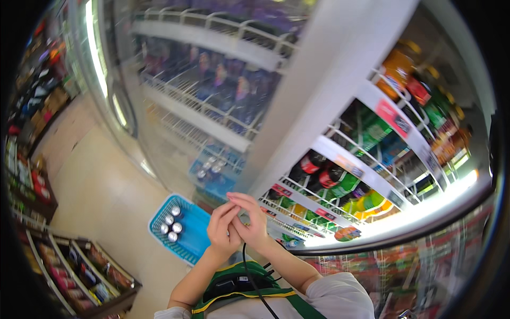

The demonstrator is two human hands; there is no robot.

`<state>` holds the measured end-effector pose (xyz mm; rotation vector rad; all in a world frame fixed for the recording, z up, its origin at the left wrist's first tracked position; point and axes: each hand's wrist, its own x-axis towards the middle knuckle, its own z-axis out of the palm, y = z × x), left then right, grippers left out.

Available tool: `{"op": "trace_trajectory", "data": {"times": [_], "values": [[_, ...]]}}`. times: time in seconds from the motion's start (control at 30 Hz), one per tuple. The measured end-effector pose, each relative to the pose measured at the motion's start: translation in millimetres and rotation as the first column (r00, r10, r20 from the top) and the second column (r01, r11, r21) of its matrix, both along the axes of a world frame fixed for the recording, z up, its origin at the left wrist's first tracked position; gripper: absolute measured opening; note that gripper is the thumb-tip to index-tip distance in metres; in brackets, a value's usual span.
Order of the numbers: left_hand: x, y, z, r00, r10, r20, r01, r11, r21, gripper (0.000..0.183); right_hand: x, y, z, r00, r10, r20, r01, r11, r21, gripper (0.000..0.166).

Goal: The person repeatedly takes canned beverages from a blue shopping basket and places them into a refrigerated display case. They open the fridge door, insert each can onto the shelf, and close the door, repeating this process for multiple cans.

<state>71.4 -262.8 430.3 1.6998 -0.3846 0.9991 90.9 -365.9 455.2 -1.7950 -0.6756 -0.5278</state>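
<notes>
My left hand (223,228) and my right hand (253,223) meet in front of my chest, their fingers bent and touching. Whether something small lies between them is hidden by the fingers. Below and to the left of my hands, a blue plastic shopping basket (195,207) stands on the floor, partly covered by my left forearm. Several drink cans (176,227) with silver tops stand upright at its left end. Just right of my right hand is an open drinks cooler with wire shelves (318,187).
The cooler holds drink bottles (330,175) behind price strips. A glass cooler door (135,119) spans the upper left, with blurred bottles behind it. At the lower left stand stocked store shelves (75,271). A black cable (249,275) runs down over my green apron.
</notes>
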Motion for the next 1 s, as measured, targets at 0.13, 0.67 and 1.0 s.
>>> {"op": "trace_trajectory", "data": {"times": [0.13,0.67,1.0], "values": [[3,-50,31,0.973,-0.215,0.084,0.215,0.977,0.014,0.028,-17,-53,33,0.970,-0.209,0.120,0.210,0.978,0.006,0.042],[27,-175,82,0.810,-0.527,0.258,0.529,0.846,0.070,0.030,-27,-171,75,0.831,-0.468,0.299,0.460,0.882,0.103,0.036],[81,-233,142,0.774,-0.623,0.113,0.630,0.775,-0.041,0.035,17,-235,123,0.749,-0.618,0.239,0.590,0.786,0.185,0.052]]}}
